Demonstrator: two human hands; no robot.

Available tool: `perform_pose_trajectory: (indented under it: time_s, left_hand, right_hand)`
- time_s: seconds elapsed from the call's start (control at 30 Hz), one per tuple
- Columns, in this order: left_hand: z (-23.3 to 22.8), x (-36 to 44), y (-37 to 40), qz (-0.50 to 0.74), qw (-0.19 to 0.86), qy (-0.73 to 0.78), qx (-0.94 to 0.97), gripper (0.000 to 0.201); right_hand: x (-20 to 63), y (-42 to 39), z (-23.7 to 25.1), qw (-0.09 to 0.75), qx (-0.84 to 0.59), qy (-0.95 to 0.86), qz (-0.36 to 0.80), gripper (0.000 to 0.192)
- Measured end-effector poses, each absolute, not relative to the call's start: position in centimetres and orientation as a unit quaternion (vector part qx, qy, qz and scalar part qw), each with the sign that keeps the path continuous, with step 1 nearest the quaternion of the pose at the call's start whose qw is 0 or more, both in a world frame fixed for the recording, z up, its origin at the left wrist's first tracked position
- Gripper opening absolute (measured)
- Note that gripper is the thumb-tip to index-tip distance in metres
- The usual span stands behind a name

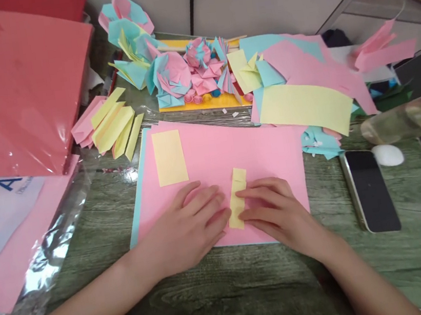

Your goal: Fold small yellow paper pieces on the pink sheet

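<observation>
A narrow folded strip of yellow paper lies on a large pink sheet, with a crease near its far end. My left hand rests flat beside the strip, fingers stretched toward its left edge. From the other side, my right hand touches the strip's right edge with its fingertips, fingers extended. A flat yellow paper rectangle sits on the pink sheet's far left part. A blue sheet shows from underneath along the left side.
Folded paper flowers crowd the back, next to loose coloured sheets. Folded yellow strips lie at back left, near a red paper pack. On the right are a phone, a white oval object and a clear bottle.
</observation>
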State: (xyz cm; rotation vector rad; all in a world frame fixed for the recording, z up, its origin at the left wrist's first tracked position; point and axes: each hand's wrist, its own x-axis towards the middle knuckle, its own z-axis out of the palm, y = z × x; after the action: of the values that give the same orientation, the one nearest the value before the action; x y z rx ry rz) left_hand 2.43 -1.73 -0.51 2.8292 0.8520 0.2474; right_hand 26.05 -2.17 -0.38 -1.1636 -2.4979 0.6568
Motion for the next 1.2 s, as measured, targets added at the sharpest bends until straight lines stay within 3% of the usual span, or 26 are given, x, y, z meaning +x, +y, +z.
perform_pose_trajectory:
  time_s: [0.53,0.77,1.2]
  left_hand:
    - [0.1,2.4,-2.5,0.098,0.106,0.221,0.965,0.021]
    - [0.4,2.3,-3.2,0.042,0.062,0.206,0.976,0.041]
    - [0.0,2.2,-3.8,0.032,0.063,0.214,0.974,0.042]
  right_hand:
    - [24.1,-3.2,-0.4,0.130,-0.476,-0.842,0.219,0.008]
    - [23.8,-3.2,-0.4,0.140,-0.482,-0.837,0.220,0.005]
    - [23.4,-3.2,-0.7,0.153,-0.479,-0.843,0.192,0.004]
